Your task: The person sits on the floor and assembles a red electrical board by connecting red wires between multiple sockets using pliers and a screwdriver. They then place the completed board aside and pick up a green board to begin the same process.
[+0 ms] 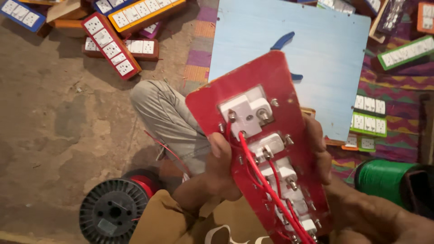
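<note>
Filling the centre of the frame, a red switchboard panel (271,149) is held back-side up, tilted, with white socket backs and red wires (266,185) exposed. The left hand (221,167) is clamped on its left edge, thumb curled over. The right hand (323,158) is wrapped around the right edge. A black wire spool (113,210) lies lower left, a green spool (384,178) lower right.

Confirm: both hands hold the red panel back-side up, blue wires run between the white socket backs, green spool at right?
Not quite. The head view shows red wires, not blue. Left hand and right hand hold the red panel back-side up; green spool at right.
</note>
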